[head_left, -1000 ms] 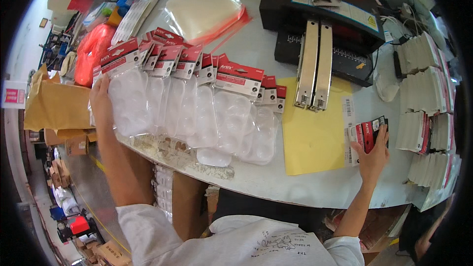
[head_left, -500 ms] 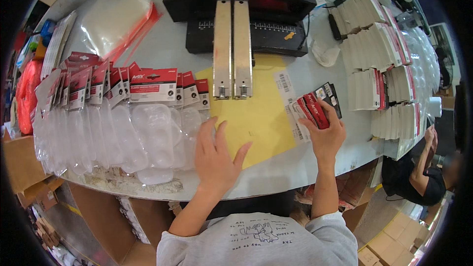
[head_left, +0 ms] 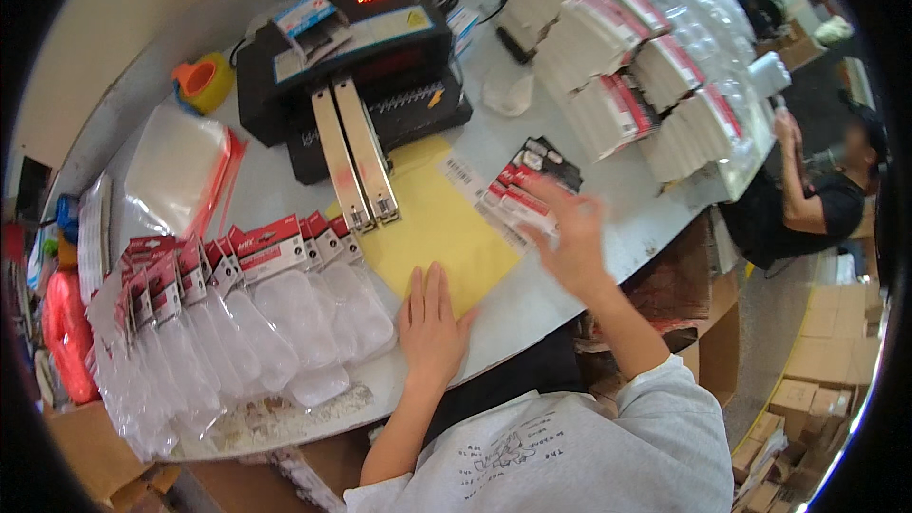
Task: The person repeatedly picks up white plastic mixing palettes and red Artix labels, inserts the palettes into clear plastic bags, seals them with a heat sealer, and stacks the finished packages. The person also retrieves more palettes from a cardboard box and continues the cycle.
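My left hand lies with its fingers stretched out at the near edge of a yellow sheet, holding nothing. My right hand is blurred by motion, thumb and fingers apart. It hovers by a small group of red, white and black printed cards lying on the table; whether a fingertip touches them is hard to see. A barcode strip runs along the sheet's right side. Left of my left hand, white plastic palettes in clear bags with red header cards overlap in a row.
A black machine with a red lit display and two metal rails stands behind the sheet. Tall card stacks fill the back right. Clear bags and a yellow-orange roll lie back left. Another person is at far right.
The view has turned, so the table appears tilted. My right hand has come off the cards, which stay on the table. My left hand's fingers have drawn closer together and rest flat.
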Available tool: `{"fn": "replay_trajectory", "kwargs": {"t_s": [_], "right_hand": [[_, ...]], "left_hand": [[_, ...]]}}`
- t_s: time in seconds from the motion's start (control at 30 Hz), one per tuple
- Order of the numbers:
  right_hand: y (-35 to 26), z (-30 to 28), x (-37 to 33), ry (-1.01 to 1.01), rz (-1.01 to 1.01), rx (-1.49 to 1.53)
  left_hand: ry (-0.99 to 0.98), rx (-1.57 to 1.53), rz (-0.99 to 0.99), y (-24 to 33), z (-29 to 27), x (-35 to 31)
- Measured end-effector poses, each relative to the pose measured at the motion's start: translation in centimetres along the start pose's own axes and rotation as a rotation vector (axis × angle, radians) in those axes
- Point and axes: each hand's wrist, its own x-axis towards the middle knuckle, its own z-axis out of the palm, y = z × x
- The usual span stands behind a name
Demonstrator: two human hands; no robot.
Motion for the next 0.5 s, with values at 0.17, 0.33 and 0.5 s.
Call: {"fn": "replay_trajectory", "kwargs": {"t_s": [0.17,0.33,0.5], "right_hand": [[-6.0,4.1,-1.8,-0.305,-0.303,0.197],[-5.6,6.4,-5.4,-0.314,-0.353,-0.046],[3.2,-1.3,-16.6,-0.257,0.025,-0.437]], "left_hand": [[0.151,-0.365,-0.074,-0.1,0.2,-1.1],[0.112,-0.253,-0.081,-1.0,1.0,-1.7],[0.076,-0.169,-0.052,-1.0,1.2,-1.7]]}}
